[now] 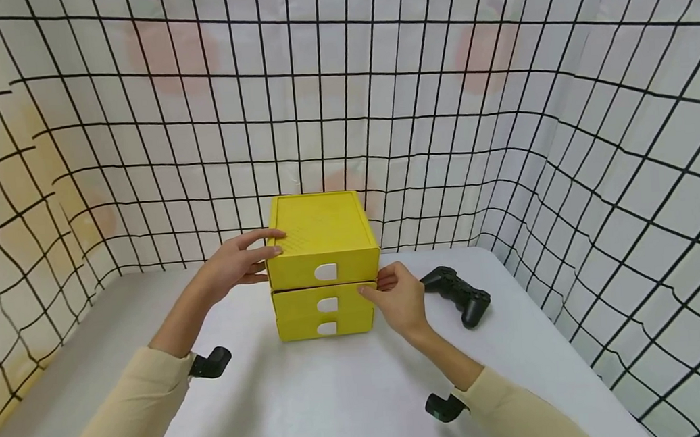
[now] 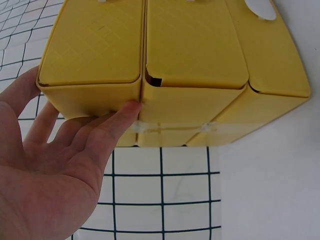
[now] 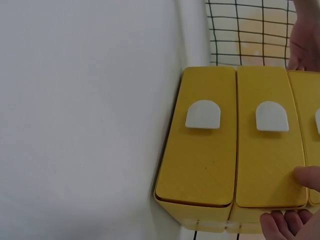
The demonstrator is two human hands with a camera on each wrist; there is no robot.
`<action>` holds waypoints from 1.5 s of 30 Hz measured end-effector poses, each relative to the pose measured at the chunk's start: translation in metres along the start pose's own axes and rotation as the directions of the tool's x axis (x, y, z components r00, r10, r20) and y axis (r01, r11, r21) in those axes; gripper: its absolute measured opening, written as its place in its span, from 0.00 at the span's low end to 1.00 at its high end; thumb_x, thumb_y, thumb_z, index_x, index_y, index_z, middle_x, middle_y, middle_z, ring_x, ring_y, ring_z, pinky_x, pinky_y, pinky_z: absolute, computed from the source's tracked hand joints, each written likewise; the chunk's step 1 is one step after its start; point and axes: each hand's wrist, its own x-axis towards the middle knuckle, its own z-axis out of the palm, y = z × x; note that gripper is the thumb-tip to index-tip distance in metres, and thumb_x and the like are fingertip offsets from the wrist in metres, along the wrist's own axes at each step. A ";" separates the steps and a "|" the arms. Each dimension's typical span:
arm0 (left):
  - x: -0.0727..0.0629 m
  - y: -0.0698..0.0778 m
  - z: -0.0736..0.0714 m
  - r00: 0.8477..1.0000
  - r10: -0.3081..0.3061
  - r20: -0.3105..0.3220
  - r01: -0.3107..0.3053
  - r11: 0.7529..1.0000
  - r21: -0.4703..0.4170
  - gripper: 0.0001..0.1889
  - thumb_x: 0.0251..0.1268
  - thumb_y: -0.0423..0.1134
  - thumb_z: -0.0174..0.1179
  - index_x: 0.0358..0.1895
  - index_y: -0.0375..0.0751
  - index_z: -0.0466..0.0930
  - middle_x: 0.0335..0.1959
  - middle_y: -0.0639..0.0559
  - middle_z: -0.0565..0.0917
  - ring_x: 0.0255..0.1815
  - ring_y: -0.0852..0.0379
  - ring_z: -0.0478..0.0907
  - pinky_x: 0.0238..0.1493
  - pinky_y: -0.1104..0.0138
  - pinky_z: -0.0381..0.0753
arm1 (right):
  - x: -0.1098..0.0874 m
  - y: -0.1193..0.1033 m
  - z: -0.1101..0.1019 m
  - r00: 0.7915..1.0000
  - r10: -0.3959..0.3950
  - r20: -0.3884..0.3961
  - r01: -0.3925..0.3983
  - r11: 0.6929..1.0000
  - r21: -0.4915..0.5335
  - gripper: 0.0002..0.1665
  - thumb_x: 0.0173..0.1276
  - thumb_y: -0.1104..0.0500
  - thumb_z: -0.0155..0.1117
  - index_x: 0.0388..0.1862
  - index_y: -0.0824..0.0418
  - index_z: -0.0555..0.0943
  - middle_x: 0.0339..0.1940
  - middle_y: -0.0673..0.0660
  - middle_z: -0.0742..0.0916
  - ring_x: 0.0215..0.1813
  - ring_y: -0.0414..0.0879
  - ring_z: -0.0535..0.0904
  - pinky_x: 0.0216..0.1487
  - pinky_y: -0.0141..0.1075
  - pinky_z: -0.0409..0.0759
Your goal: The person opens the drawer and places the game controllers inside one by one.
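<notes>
A yellow three-tier drawer box (image 1: 320, 224) stands on the white table, each drawer front bearing a white rounded tab. My left hand (image 1: 237, 261) rests on its upper left edge. Two digits reach over the top, while other fairly straight fingers touch the side of the box (image 2: 195, 45). At the opposite side, my right hand (image 1: 401, 303) grips the right front edge. Its thumb presses on the middle drawer front (image 3: 265, 160), with the fingers round the side. All the drawers look pushed in, though a small dark gap shows at one drawer's corner in the left wrist view.
A black game controller (image 1: 459, 295) lies on the table (image 1: 314, 397), just right of my right hand. Black wire mesh (image 1: 329, 98) stands around the back and both sides, with pale sheeting behind it. Dark wrist devices (image 1: 210, 363) sit at both cuffs.
</notes>
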 end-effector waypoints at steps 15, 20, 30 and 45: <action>0.001 0.000 0.000 1.000 -0.011 -0.012 0.011 1.000 0.013 0.27 0.73 0.53 0.61 0.72 0.55 0.71 0.65 0.42 0.78 0.59 0.47 0.83 0.62 0.54 0.82 | 0.007 0.009 0.004 0.997 -0.073 0.003 0.073 0.996 -0.042 0.21 0.55 0.58 0.82 0.37 0.63 0.78 0.29 0.57 0.85 0.32 0.48 0.81 0.33 0.33 0.83; 0.001 0.001 0.000 1.000 -0.016 -0.013 0.016 1.000 0.017 0.27 0.73 0.52 0.61 0.72 0.55 0.71 0.65 0.42 0.78 0.58 0.47 0.83 0.62 0.54 0.83 | 0.007 0.010 0.005 0.996 -0.088 -0.001 0.088 0.995 -0.042 0.21 0.55 0.58 0.82 0.38 0.63 0.77 0.29 0.57 0.85 0.32 0.47 0.80 0.33 0.32 0.83; 0.000 0.002 0.002 1.000 -0.014 -0.016 0.014 1.000 0.019 0.27 0.73 0.53 0.61 0.72 0.55 0.71 0.65 0.42 0.78 0.58 0.49 0.83 0.61 0.55 0.83 | 0.007 0.009 0.000 0.997 -0.060 0.051 0.064 0.993 -0.094 0.22 0.57 0.55 0.81 0.38 0.62 0.76 0.29 0.55 0.84 0.32 0.47 0.80 0.33 0.34 0.82; 0.001 0.001 0.002 1.000 -0.020 -0.022 0.020 1.000 0.013 0.26 0.73 0.52 0.61 0.71 0.55 0.72 0.64 0.41 0.78 0.56 0.48 0.83 0.60 0.55 0.84 | 0.002 -0.001 -0.014 0.905 0.164 0.392 0.010 0.914 -0.405 0.10 0.58 0.59 0.77 0.25 0.62 0.84 0.21 0.50 0.84 0.24 0.42 0.75 0.23 0.31 0.72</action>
